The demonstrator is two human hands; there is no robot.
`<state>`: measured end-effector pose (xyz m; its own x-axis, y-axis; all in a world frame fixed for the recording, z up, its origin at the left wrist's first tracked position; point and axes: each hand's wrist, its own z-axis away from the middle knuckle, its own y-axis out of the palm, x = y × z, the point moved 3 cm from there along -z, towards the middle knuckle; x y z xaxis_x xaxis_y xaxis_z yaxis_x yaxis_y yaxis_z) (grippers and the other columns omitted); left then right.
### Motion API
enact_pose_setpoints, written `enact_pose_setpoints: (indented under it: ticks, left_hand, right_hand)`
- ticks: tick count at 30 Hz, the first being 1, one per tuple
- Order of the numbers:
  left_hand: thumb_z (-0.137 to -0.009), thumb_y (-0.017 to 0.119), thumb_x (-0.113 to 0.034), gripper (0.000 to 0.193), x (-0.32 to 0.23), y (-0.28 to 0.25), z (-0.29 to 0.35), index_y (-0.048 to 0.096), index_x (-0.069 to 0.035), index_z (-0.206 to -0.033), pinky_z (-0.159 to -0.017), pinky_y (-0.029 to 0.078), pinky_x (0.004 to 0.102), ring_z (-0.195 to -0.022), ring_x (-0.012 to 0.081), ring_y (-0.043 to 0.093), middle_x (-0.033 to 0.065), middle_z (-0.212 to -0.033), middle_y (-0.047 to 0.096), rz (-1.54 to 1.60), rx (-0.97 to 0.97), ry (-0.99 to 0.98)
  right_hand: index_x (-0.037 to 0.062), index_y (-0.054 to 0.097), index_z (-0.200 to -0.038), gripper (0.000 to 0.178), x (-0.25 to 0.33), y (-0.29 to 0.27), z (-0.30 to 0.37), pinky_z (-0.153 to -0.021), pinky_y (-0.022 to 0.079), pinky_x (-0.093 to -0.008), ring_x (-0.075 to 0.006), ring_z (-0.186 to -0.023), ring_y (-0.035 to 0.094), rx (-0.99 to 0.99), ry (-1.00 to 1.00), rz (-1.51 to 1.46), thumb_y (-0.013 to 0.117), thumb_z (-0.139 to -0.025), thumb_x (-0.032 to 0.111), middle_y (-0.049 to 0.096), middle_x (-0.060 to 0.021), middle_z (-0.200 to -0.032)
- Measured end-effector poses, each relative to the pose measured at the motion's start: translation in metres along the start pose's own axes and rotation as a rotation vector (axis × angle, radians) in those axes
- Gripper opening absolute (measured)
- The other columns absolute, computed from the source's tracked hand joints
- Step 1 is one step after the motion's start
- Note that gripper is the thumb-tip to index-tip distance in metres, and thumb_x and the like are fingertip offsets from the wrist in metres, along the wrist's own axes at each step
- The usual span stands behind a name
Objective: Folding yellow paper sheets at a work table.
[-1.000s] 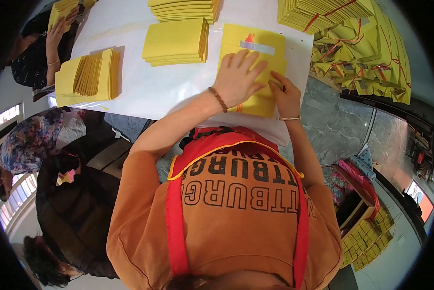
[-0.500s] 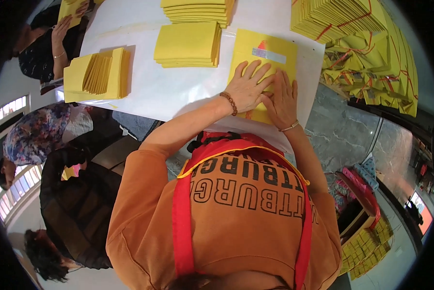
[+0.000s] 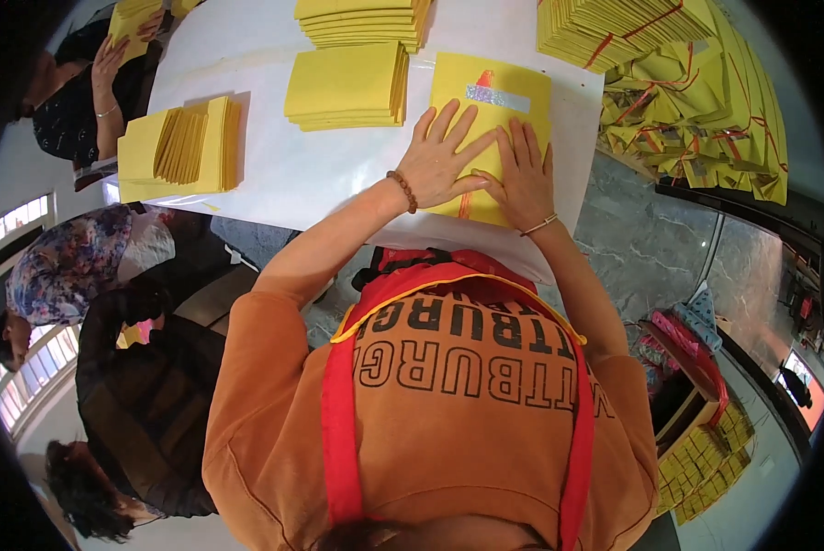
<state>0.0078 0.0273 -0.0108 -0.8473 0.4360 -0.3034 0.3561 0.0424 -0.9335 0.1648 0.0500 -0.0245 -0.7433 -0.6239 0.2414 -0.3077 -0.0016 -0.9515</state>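
Observation:
A flat yellow paper piece [image 3: 531,83], which looks like an envelope or folded packet, lies at the near right of the white-covered table [image 3: 265,101]. Across its upper part runs a shiny silver strip [image 3: 496,97] with a small orange-red mark above it, and another orange-red mark shows lower down between the hands. My left hand [image 3: 441,158] rests on its left half, fingers spread. On its right half lies my right hand [image 3: 526,176], also flat with fingers stretched out. The two thumbs come close together near its middle. Neither hand grips anything.
Folded yellow paper stacks stand left of the packet [image 3: 343,87], behind it [image 3: 361,23] and at the table's left corner [image 3: 214,142]. Red-tied yellow bundles [image 3: 627,32] fill the far right, above a heaped pile [image 3: 706,119]. Another person's hand [image 3: 109,62] holds yellow paper, far left.
Both hands have shifted slightly nearer to me across the yellow packet and spread apart; their fingers no longer overlap. The whole view has moved a little.

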Motion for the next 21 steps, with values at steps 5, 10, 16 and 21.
enact_pose_setpoints:
  ticks: [5, 10, 16, 21]
  left_hand:
    - [-0.081, 0.047, -0.054, 0.068, -0.004, -0.008, -0.003, 0.037, -0.01, -0.132, -0.1, 0.022, 0.05, -0.123, 0.0387, 0.029, 0.0206, -0.135, 0.032, -0.157, -0.008, 0.103]
    - [-0.077, 0.055, -0.026, 0.049, -0.026, -0.001, -0.002, 0.049, 0.003, -0.116, -0.078, 0.044, 0.0335, -0.094, 0.0278, 0.052, 0.0125, -0.103, 0.054, -0.401, -0.055, 0.414]
    - [-0.067, 0.058, -0.017, 0.05, -0.03, 0.002, -0.021, 0.052, -0.001, -0.114, -0.061, 0.042, 0.03, -0.074, 0.0186, 0.051, 0.0045, -0.082, 0.053, -0.275, -0.122, 0.25]
    - [-0.063, 0.062, -0.015, 0.052, 0.001, -0.082, -0.014, 0.054, -0.006, -0.114, -0.067, 0.042, 0.0334, -0.08, 0.0208, 0.054, 0.0044, -0.087, 0.056, -0.204, -0.327, 0.185]
  right_hand:
    - [0.0073, 0.032, -0.133, 0.069, -0.003, 0.001, 0.0, -0.097, 0.023, -0.0602, -0.0308, -0.131, 0.023, -0.006, 0.004, -0.062, 0.05, -0.082, 0.049, 0.024, -0.0131, -0.142]
    - [0.0054, 0.03, -0.135, 0.064, -0.028, 0.002, -0.005, -0.104, 0.024, -0.0446, -0.0279, -0.132, 0.023, 0.02, -0.076, -0.652, 0.059, -0.081, 0.021, 0.028, -0.014, -0.141]
    - [0.0053, 0.029, -0.136, 0.057, -0.043, -0.036, -0.004, -0.105, 0.025, -0.0331, -0.0208, -0.127, 0.033, -0.179, 0.284, -1.382, 0.048, -0.083, -0.002, 0.039, -0.0121, -0.134]
    - [0.0045, 0.035, -0.133, 0.05, -0.058, -0.05, 0.014, -0.102, 0.029, -0.0325, -0.02, -0.122, 0.04, -0.362, 0.425, -1.282, 0.048, -0.085, -0.001, 0.045, -0.0128, -0.129]
